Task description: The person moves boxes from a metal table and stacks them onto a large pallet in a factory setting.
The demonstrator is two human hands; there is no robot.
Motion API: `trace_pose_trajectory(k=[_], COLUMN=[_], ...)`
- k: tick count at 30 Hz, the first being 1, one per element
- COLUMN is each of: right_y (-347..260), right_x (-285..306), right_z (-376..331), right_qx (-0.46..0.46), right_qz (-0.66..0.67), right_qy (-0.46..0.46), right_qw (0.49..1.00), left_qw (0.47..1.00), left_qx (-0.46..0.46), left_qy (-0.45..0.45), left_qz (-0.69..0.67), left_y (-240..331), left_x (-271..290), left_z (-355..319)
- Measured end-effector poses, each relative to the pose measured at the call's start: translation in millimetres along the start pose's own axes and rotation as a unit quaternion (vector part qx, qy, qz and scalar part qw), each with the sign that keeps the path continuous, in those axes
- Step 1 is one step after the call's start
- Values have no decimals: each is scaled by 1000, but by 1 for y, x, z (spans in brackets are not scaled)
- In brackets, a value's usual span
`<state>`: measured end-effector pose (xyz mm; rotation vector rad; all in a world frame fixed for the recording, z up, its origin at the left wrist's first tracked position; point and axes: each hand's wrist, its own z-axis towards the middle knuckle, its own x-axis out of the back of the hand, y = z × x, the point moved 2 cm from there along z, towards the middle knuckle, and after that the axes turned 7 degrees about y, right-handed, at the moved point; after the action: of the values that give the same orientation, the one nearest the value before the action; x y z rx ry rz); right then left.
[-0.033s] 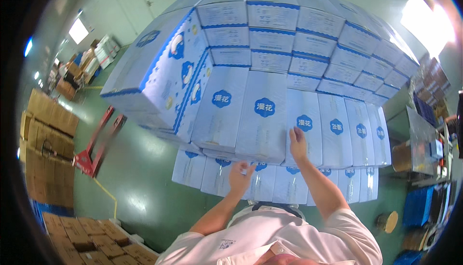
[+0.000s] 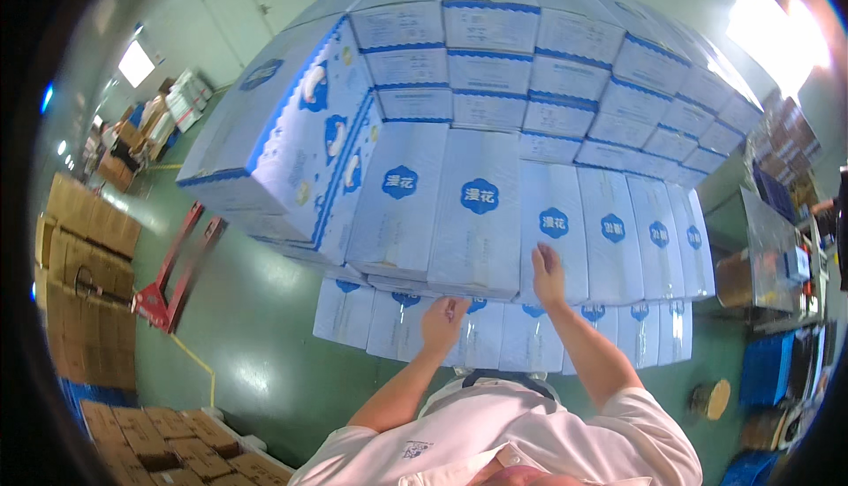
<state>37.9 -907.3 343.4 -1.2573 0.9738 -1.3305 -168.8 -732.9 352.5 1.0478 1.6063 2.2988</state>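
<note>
A long white carton (image 2: 478, 221) with a blue flower-shaped label lies on the stack in front of me, standing a little higher than the cartons to its right. My left hand (image 2: 443, 320) is at its lower front edge, fingers loosely curled; whether the fingertips touch the carton I cannot tell. Just beyond its right side, over the neighbouring lower carton (image 2: 554, 212), my right hand (image 2: 548, 276) is held on edge with the fingers stretched out. Neither hand grips anything that I can see. Another matching carton (image 2: 397, 194) lies close against the left side.
Behind rises a wall of stacked white-and-blue cartons (image 2: 490, 26), with a taller block (image 2: 296, 159) at the left. A red pallet jack (image 2: 157, 305) stands on the green floor. Brown cartons (image 2: 93, 283) are piled at the left; a metal table (image 2: 755, 247) stands at the right.
My right hand has drawn slightly nearer to me, and my left fingers look more curled. The view has shifted a little; the cartons lie as before.
</note>
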Motion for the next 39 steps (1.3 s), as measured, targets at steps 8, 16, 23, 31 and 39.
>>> trace_pose_trajectory(k=[8, 16, 23, 31, 39], right_y=[80, 227, 186, 215, 251], right_x=[187, 365, 363, 506, 740], right_z=[-235, -332, -271, -370, -514], right_qx=[-124, -458, -332, -390, -564], right_qz=[-342, -471, -316, -272, -261], right_qy=[-73, -161, -17, -101, 341], right_qw=[929, 737, 889, 874, 705], left_qw=[997, 989, 835, 682, 584], left_qx=[-38, -61, -48, -163, -274], left_qy=[40, -134, -524, -692, -737], left_qz=[-44, 3, 162, 171, 202], left_y=[-19, -17, 11, 151, 208], left_x=[-35, -75, -162, -282, -399], left_z=[22, -35, -194, -368, -442])
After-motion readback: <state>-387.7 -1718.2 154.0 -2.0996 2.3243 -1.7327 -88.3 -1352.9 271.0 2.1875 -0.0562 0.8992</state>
